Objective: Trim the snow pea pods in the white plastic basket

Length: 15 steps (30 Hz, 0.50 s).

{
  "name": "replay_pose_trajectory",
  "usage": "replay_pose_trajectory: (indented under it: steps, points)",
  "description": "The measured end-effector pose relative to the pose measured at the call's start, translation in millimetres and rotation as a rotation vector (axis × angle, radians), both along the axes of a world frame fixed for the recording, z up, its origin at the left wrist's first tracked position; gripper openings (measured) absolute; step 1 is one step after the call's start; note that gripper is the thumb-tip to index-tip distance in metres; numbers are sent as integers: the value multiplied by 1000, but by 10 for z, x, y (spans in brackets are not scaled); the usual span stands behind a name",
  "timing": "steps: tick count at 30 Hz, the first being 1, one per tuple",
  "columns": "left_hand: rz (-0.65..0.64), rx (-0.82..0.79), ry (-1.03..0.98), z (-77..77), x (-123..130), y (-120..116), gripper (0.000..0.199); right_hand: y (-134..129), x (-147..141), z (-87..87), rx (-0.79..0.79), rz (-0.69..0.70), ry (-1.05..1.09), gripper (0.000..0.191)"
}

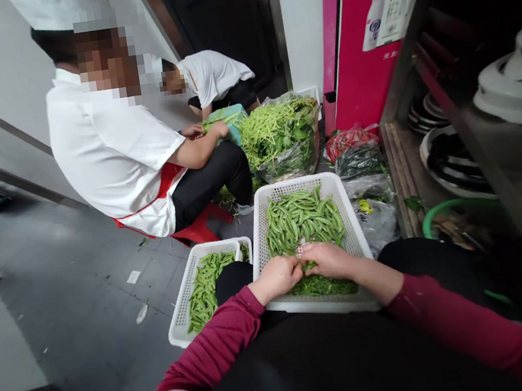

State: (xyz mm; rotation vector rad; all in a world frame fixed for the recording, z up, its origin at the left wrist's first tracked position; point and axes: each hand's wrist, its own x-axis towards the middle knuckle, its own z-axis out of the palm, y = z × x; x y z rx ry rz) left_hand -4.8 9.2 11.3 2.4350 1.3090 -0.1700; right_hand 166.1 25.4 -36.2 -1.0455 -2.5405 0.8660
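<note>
My left hand [281, 276] and my right hand [327, 260] meet over a white slotted basket [358, 233] on my lap. Both are closed, fingertips pinched together on a green pea pod [308, 266] that the fingers mostly cover. Behind my hands, a heap of pea pods [303, 218] fills the far part of the basket. Nearer my body, below my fingers, lies a pile of thin green trimmings [325, 286]. A second white basket [179, 315], low on the left, holds more pea pods [207, 287].
A co-worker [113, 145] sits left on a red stool [200, 228], handling green stalks. Another person [217, 75] crouches behind a large bag of greens [281, 131]. Plastic bags [373, 209], a dish shelf [477, 145] and a green-rimmed tub [456, 203] stand on my right.
</note>
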Motion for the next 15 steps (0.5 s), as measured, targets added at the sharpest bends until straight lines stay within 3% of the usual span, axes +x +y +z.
replay_pose_trajectory:
  steps: [6,9,11,15]
  points:
    - [-84,-25,52,21,-14,-43,34,-53,-32,7,35,-34,-24,10]
    - [-56,-67,-85,-18,-32,-66,31,-48,-21,51,-69,-1,86,8]
    - [83,-125,-304,-55,-21,-88,34,-41,-17,86,-193,-61,232,10]
    - [588,-200,-787,-135,113,-115,39,-115,-141,107,-585,-391,647,18]
